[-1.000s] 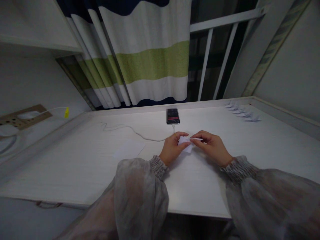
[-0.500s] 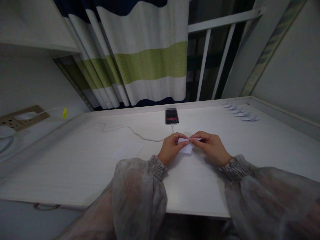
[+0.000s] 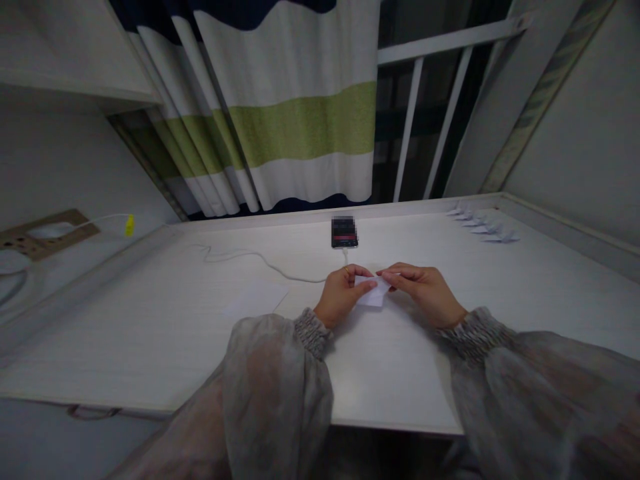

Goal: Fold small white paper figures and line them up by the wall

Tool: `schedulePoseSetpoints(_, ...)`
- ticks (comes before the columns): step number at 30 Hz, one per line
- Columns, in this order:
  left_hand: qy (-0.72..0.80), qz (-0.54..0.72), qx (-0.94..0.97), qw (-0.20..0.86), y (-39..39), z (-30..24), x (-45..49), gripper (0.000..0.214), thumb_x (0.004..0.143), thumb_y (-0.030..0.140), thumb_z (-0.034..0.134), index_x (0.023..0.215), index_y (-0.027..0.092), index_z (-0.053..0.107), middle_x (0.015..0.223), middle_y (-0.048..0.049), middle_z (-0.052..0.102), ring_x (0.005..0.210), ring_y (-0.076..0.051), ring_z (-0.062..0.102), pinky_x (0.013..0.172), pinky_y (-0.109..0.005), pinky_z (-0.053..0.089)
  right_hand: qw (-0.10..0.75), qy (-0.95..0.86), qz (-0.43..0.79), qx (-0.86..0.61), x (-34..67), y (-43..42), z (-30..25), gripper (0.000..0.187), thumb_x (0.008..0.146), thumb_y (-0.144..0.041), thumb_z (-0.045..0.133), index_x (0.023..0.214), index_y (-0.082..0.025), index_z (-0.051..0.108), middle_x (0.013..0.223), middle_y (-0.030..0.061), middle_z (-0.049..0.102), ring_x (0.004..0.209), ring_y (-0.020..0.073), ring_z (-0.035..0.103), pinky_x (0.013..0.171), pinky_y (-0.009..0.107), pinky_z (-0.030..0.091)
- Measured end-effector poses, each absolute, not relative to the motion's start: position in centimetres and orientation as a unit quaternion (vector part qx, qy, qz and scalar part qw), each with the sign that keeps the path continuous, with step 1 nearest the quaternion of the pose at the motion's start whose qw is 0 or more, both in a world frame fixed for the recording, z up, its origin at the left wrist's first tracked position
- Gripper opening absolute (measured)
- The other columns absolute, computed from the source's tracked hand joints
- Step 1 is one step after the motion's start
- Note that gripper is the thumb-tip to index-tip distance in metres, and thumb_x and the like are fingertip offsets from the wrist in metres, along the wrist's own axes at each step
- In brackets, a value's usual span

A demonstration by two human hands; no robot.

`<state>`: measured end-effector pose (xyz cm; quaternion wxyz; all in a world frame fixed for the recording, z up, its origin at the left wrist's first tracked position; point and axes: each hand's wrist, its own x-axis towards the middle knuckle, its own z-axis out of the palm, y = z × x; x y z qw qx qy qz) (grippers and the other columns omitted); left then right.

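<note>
A small folded piece of white paper (image 3: 374, 295) is held just above the white desk (image 3: 150, 347), between both my hands. My left hand (image 3: 341, 295) pinches its left side with thumb and fingers; a gold ring shows on one finger. My right hand (image 3: 423, 291) grips the paper's right side, fingers closed over its top edge. Both arms wear sheer grey sleeves with gathered cuffs.
A flat white sheet (image 3: 256, 299) lies left of my hands. A phone (image 3: 344, 232) sits beyond them, its white cable (image 3: 260, 259) running left toward a wall socket (image 3: 45, 235). Several folded paper shapes (image 3: 483, 225) line the far right. A striped curtain (image 3: 290, 120) and window bars stand behind.
My fingers have shifted on the paper: the thin edge that stuck out to the right is now folded in under my right fingers. The hands stay in the same spot.
</note>
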<state>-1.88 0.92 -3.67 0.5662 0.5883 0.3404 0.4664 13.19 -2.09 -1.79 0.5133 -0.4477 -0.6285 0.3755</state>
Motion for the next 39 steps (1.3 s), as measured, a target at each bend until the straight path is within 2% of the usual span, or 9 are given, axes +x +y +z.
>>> schedulePoseSetpoints(4, 0.351, 0.465, 0.592, 0.557, 0.9, -3.6, -1.9, 0.022, 0.057, 0.023, 0.067, 0.072, 0.012, 0.056, 0.065, 0.0006, 0.059, 0.053, -0.006, 0.051, 0.052, -0.02, 0.04, 0.513, -0.624, 0.388, -0.444, 13.2, -2.1, -1.6, 0.025, 0.067, -0.041, 0.059, 0.066, -0.019, 0.069, 0.069, 0.0028, 0.062, 0.063, 0.0124, 0.051, 0.057, 0.025, 0.043)
schedulePoseSetpoints(12, 0.359, 0.456, 0.599, 0.551, 1.1, -3.6, -2.0, 0.02, 0.058, 0.021, 0.066, 0.072, 0.012, 0.055, 0.063, 0.001, 0.058, 0.051, -0.006, 0.048, 0.049, -0.019, 0.037, 0.521, -0.583, 0.432, -0.449, 13.6, -1.9, -1.9, 0.026, 0.067, -0.041, 0.059, 0.071, -0.018, 0.069, 0.066, 0.0014, 0.063, 0.059, 0.0112, 0.052, 0.061, 0.026, 0.044)
schedulePoseSetpoints(16, 0.377, 0.457, 0.605, 0.533, 1.2, -3.7, -2.2, 0.019, 0.058, 0.02, 0.065, 0.072, 0.011, 0.056, 0.061, 0.0013, 0.056, 0.05, -0.006, 0.048, 0.049, -0.019, 0.036, 0.555, -0.543, 0.439, -0.454, 13.8, -1.7, -2.0, 0.026, 0.065, -0.042, 0.062, 0.071, -0.017, 0.069, 0.071, 0.0037, 0.066, 0.06, 0.0119, 0.054, 0.063, 0.028, 0.045)
schedulePoseSetpoints(21, 0.392, 0.455, 0.612, 0.515, 1.5, -4.1, -2.4, 0.023, 0.058, 0.024, 0.067, 0.074, 0.011, 0.057, 0.058, 0.0016, 0.054, 0.049, -0.006, 0.047, 0.046, -0.019, 0.035, 0.586, -0.533, 0.412, -0.45, 13.9, -1.5, -1.9, 0.032, 0.07, -0.045, 0.056, 0.071, -0.015, 0.067, 0.071, 0.0056, 0.065, 0.066, 0.0134, 0.055, 0.063, 0.028, 0.044)
schedulePoseSetpoints(24, 0.39, 0.456, 0.612, 0.515, 1.6, -4.1, -2.4, 0.027, 0.057, 0.028, 0.068, 0.075, 0.011, 0.058, 0.058, 0.0012, 0.054, 0.05, -0.007, 0.047, 0.047, -0.019, 0.035, 0.559, -0.553, 0.404, -0.467, 13.7, -1.5, -2.0, 0.029, 0.065, -0.043, 0.061, 0.073, -0.015, 0.065, 0.069, 0.0031, 0.063, 0.062, 0.0118, 0.053, 0.06, 0.026, 0.043)
schedulePoseSetpoints(27, 0.389, 0.455, 0.615, 0.514, 1.4, -3.9, -2.2, 0.028, 0.057, 0.03, 0.068, 0.074, 0.011, 0.058, 0.056, 0.0024, 0.052, 0.048, -0.005, 0.043, 0.046, -0.018, 0.033, 0.495, -0.584, 0.417, -0.49, 13.3, -1.7, -2.1, 0.033, 0.058, -0.041, 0.067, 0.077, -0.015, 0.064, 0.064, 0.0011, 0.061, 0.056, 0.0106, 0.051, 0.053, 0.024, 0.04)
schedulePoseSetpoints(29, 0.394, 0.449, 0.622, 0.507, 1.2, -3.7, -2.1, 0.028, 0.056, 0.032, 0.068, 0.072, 0.011, 0.058, 0.052, 0.0044, 0.048, 0.044, -0.004, 0.039, 0.044, -0.017, 0.029, 0.466, -0.603, 0.412, -0.499, 13.0, -1.9, -2.1, 0.033, 0.059, -0.041, 0.066, 0.076, -0.014, 0.063, 0.062, 0.0011, 0.06, 0.053, 0.0104, 0.05, 0.05, 0.024, 0.038)
schedulePoseSetpoints(33, 0.401, 0.427, 0.626, 0.515, 0.9, -3.5, -1.9, 0.028, 0.056, 0.032, 0.068, 0.071, 0.011, 0.058, 0.044, 0.0077, 0.04, 0.038, -0.002, 0.03, 0.04, -0.017, 0.021, 0.461, -0.618, 0.373, -0.516, 12.8, -2.0, -2.1, 0.028, 0.062, -0.041, 0.063, 0.067, -0.014, 0.063, 0.06, 0.0015, 0.06, 0.054, 0.0108, 0.05, 0.05, 0.023, 0.037)
schedulePoseSetpoints(39, 0.359, 0.433, 0.587, 0.582, 0.7, -3.5, -1.9, 0.02, 0.061, 0.026, 0.063, 0.071, 0.01, 0.056, 0.05, 0.0042, 0.05, 0.044, -0.004, 0.042, 0.046, -0.018, 0.03, 0.472, -0.628, 0.351, -0.509, 13.1, -2.0, -2.1, 0.025, 0.065, -0.038, 0.06, 0.065, -0.014, 0.063, 0.061, 0.0016, 0.06, 0.055, 0.0106, 0.05, 0.052, 0.022, 0.037)
